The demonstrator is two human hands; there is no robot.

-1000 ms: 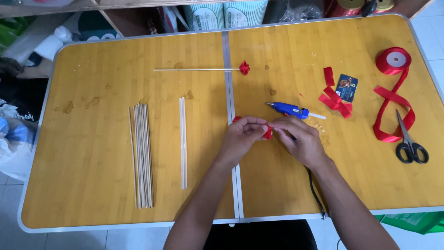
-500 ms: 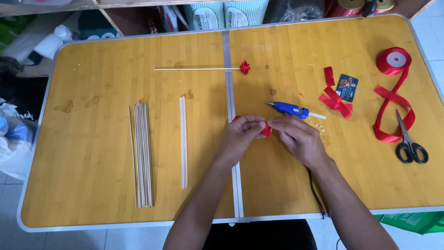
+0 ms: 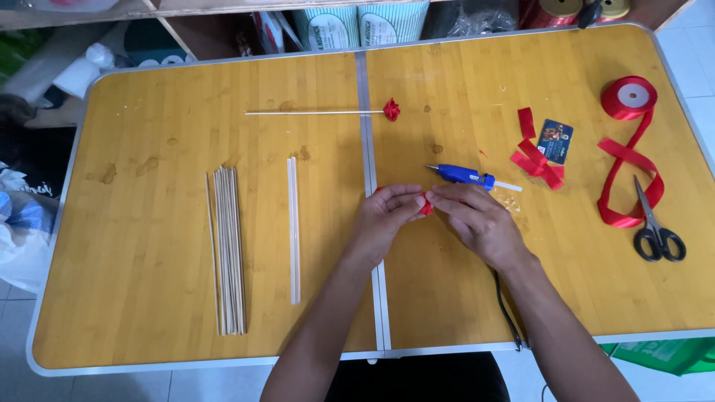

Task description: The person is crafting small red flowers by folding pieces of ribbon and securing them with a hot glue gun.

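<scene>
While both hands are pinching the small red ribbon piece just below the blue glue gun, I am judging it light, soft, easily crushed. I am keeping my left hand and right hand at its folded edges, fingertips only.

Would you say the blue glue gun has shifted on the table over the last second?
No. The blue glue gun lies just right of the table's centre seam, as before.
</scene>
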